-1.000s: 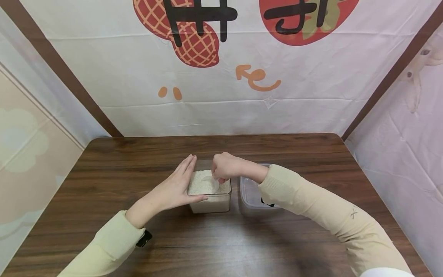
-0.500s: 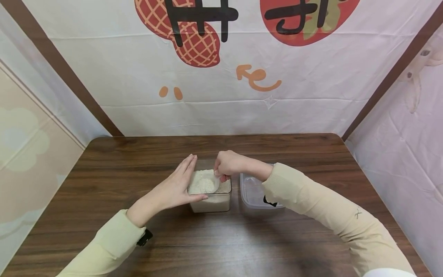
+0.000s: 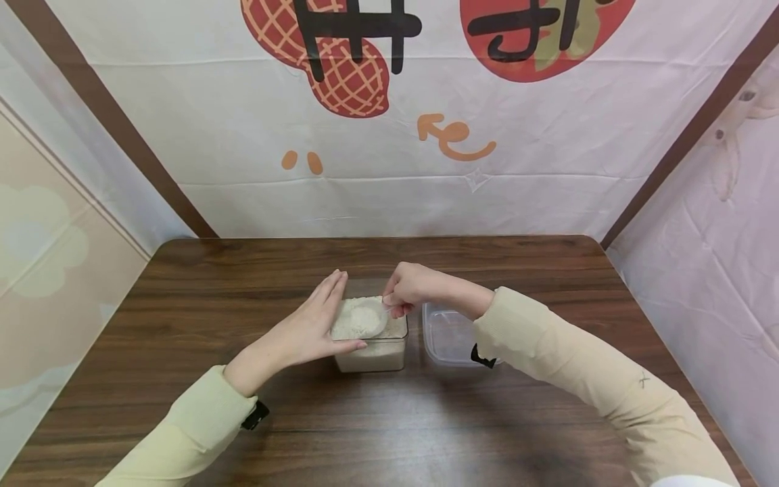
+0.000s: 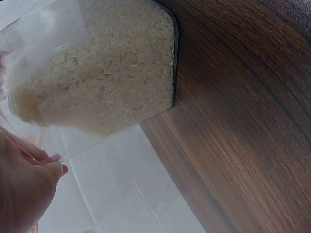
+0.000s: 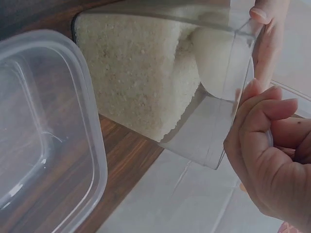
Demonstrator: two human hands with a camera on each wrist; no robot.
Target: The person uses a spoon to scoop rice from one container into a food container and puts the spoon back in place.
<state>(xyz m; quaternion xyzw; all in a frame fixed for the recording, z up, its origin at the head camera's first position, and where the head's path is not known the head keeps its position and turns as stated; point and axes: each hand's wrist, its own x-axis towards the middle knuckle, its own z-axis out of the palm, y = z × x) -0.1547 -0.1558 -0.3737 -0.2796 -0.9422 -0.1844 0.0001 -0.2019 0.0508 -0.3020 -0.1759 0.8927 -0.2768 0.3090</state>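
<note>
Table [image 3: 292,433]: brown wood-grain top. Wall cloth [image 3: 243,210]: white, printed, behind the rice box [image 3: 370,360]. Rice box: clear, upright on table. Plastic tub [image 3: 449,338]: clear, just right of rice box. Scoop [image 3: 372,320]: rice-filled, at rice box's mouth, pinched by right hand [image 3: 415,287]. Left hand [image 3: 307,329]: straight fingers against rice box's left side.

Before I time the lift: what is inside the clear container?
The clear container holds rice, and a scoop carrying rice sits at least partly inside its mouth. Rice covers the bottom, and from above the scoop hides the grains directly beneath.
</note>
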